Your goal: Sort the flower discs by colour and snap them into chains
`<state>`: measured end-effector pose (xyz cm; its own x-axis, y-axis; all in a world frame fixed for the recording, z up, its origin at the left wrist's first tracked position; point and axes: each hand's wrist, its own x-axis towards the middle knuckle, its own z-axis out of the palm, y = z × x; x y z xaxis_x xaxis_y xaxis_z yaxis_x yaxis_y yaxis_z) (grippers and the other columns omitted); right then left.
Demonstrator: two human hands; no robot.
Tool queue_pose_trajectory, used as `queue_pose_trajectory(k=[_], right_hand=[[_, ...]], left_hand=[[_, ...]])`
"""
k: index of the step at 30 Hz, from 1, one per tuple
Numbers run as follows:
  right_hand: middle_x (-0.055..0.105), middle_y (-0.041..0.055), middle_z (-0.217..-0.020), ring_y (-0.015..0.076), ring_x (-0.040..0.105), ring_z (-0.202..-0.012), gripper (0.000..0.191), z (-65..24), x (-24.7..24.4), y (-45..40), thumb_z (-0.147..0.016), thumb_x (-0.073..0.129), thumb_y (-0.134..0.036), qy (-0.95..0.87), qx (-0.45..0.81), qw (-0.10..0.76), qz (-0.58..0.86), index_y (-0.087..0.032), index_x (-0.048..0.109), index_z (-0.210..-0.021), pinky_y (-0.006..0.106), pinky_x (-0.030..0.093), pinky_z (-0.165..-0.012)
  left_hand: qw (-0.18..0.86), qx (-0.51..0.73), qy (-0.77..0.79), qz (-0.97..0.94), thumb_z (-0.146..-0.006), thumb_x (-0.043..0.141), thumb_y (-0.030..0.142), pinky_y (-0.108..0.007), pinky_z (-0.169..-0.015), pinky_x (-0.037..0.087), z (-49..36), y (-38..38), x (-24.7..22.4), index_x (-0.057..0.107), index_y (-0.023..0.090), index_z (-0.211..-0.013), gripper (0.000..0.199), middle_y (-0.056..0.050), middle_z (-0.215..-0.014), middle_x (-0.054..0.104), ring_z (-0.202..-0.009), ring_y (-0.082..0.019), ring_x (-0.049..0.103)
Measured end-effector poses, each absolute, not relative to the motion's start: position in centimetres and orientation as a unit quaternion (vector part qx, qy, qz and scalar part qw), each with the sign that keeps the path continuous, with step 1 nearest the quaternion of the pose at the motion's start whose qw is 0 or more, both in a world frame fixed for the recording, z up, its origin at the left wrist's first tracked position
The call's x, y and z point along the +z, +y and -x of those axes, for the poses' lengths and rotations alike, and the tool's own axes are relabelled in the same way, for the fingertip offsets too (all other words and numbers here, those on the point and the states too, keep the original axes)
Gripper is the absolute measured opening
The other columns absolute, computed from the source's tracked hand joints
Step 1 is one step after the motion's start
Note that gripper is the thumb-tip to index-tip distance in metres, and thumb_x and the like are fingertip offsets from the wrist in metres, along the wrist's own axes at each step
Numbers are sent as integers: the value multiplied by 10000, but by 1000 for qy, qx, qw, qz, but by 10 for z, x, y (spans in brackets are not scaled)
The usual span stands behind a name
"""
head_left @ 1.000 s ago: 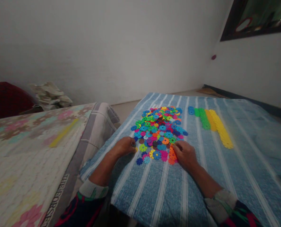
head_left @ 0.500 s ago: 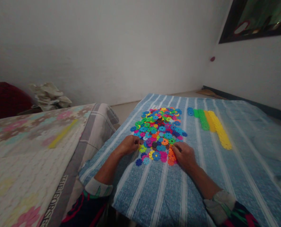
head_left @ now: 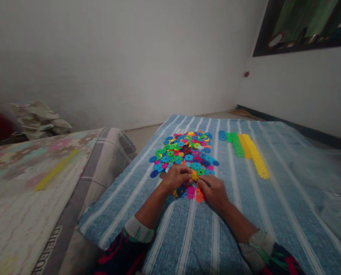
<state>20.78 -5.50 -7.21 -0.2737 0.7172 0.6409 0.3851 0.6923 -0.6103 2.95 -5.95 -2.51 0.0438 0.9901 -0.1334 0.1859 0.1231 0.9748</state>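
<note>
Between my two hands, over the near part of a pile of colorful flower-shaped discs (head_left: 187, 152), is a small yellow piece (head_left: 194, 176). My left hand (head_left: 177, 177) has its fingertips closed on the piece's left side. From the right, my right hand (head_left: 215, 190) pinches at the same piece. Orange and pink discs (head_left: 191, 191) lie just below the hands, and my left hand hides part of the pile. To the right, blue, green, orange and yellow discs lie in overlapping rows, the yellow row (head_left: 256, 158) being the longest.
The blue striped cloth (head_left: 184, 238) covers the surface under the discs. At the left is another surface with a floral cover (head_left: 12, 191) and a yellow strip (head_left: 57, 170) on it. Clear plastic (head_left: 322, 172) lies at the right. A wall stands behind.
My left hand has moved right, and both hands have come together around the yellow piece. The view has turned a little, so the surroundings appear further left.
</note>
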Motion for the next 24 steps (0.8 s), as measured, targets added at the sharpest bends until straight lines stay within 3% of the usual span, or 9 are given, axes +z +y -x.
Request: queue_pose_trajectory(k=[24], right_hand=[[716, 33, -751, 158, 643, -671, 194, -210, -74, -54, -884, 550, -288, -766, 217, 465, 387, -206, 705, -802, 245, 478, -626]], left_hand=[[528, 464, 493, -513, -624, 732, 282, -218, -589, 474, -39, -66, -44, 671, 130, -728, 194, 1, -623, 670, -566, -93, 603]])
